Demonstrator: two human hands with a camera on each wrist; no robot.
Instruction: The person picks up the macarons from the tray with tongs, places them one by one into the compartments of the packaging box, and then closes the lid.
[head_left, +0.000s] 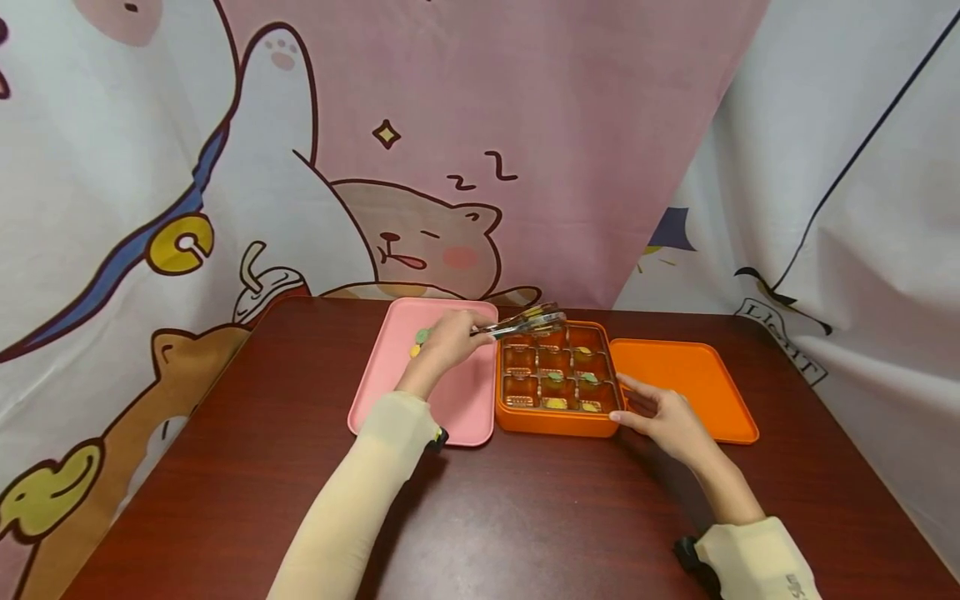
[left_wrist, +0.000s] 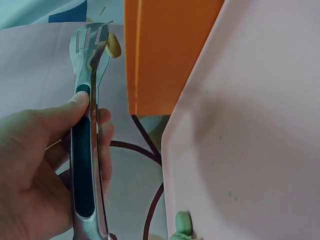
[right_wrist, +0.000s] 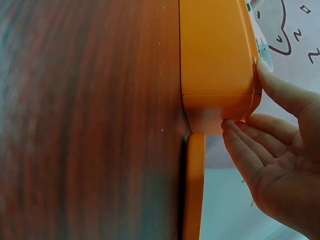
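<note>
Long, pale cream sleeves (head_left: pixel 356 500) are being worn.
A black wristband (head_left: pixel 440 440) flecked yellow-green is showing lower centre; at lower right, a black strap (head_left: pixel 696 567) is sitting beside dark sleeve lettering (head_left: pixel 795 585).

My left hand (head_left: pixel 450 337) and right hand (head_left: pixel 663 421): two
Tongs (left_wrist: pixel 82 145): one pair
Yellow piece (left_wrist: pixel 114 46) in the tongs: one visible
Orange box (head_left: pixel 557 426): one, with nine compartments (head_left: pixel 519 386)
Box pieces (head_left: pixel 556 403): I see five, three yellow, two green
Pink tray (head_left: pixel 465 408): one
Tray pieces (head_left: pixel 422 336): I cannot count them all
Orange lid or tray (head_left: pixel 682 387): one
Table (head_left: pixel 555 508): one
</note>
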